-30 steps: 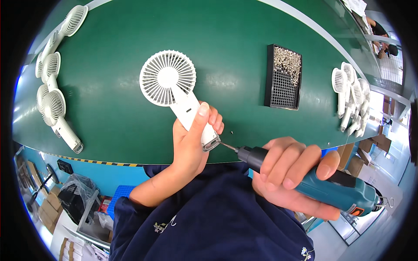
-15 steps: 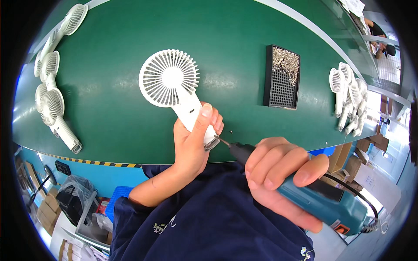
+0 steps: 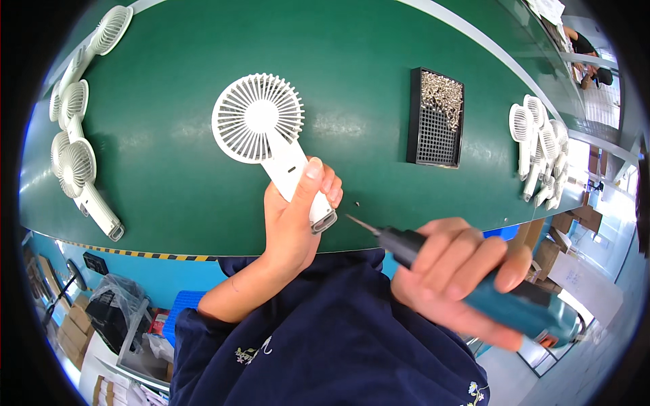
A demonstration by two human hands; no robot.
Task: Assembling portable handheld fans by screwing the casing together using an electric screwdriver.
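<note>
A white handheld fan (image 3: 281, 166) is gripped by its handle in my left hand (image 3: 292, 216), its round slatted head pointing up and left over the green table. The handle's end, with a grey loop, points toward my right hand. Closed round a teal and black electric screwdriver (image 3: 501, 298) is my right hand (image 3: 460, 271), slightly smeared by motion. The screwdriver's thin bit (image 3: 362, 223) stands apart from the fan handle, a little to its right. A tiny dark screw-like piece (image 3: 357, 204) lies on the table near the handle.
A black tray (image 3: 437, 142) of small metal screws sits to the right on the green table (image 3: 345, 61). Several white fans (image 3: 76, 166) lie along the left, and more fans (image 3: 538, 145) are piled at the right. Another person (image 3: 589, 61) is at the far right.
The screwdriver bit has come away from the fan handle's end, as my right hand moved to the right. My left hand still holds the fan, almost unmoved.
</note>
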